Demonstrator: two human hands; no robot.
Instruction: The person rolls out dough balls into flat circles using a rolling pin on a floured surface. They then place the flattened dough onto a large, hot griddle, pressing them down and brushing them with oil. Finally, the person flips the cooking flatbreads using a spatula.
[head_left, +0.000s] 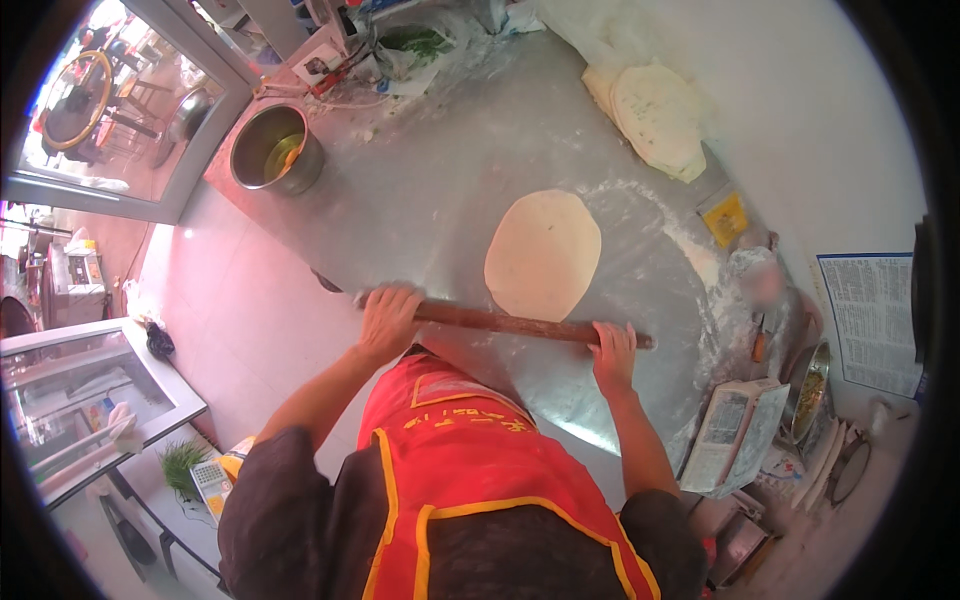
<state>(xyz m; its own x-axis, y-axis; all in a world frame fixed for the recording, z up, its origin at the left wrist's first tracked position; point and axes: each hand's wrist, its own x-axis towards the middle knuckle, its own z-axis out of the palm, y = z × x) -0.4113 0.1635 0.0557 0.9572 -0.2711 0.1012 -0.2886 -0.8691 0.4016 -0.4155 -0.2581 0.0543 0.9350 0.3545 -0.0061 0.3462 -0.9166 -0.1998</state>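
A wooden rolling pin lies across the near part of the metal worktop, at the near edge of a flat oval sheet of dough. My left hand is closed around the pin's left end, and my right hand grips it near the right end. Whether the pin presses on the dough or only touches its edge, I cannot tell. Farther back at the right lies a stack of flat dough sheets, flecked with small green bits. White flour is scattered in an arc to the right of the single sheet.
At the back left of the worktop stands a metal pot with yellowish liquid. A plastic bag of chopped greens sits behind. Along the right edge are a yellow packet, a whitish box and a metal bowl of filling.
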